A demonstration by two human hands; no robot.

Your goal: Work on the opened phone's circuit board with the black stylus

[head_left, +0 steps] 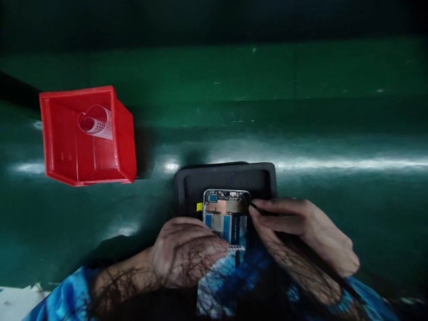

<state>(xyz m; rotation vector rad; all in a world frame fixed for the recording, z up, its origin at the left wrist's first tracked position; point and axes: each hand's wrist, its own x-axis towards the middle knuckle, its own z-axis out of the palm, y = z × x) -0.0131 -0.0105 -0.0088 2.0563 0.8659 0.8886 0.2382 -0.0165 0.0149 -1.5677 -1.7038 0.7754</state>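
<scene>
An opened smartphone (pixel 220 207), its circuit board and battery area bare, lies in a black tray (pixel 227 176). My left hand (pixel 190 249) lies across the phone's lower left side. Its fingers are closed on a white perforated strip (pixel 236 247) that sticks out past the fingertips over the phone. My right hand (pixel 301 223) pinches dark, slim tweezers (pixel 321 263), whose tip is at the phone's upper right corner. What the tip touches is too dark to make out. A yellow tab (pixel 199 207) shows at the phone's left edge.
Up and to the left, a red plastic bin (pixel 125 142) stands on the glossy green table (pixel 200 107). A curled white perforated sheet (pixel 100 122) lies inside it. Something white (pixel 20 301) shows at the lower left corner. Shadow covers the front edge near my body.
</scene>
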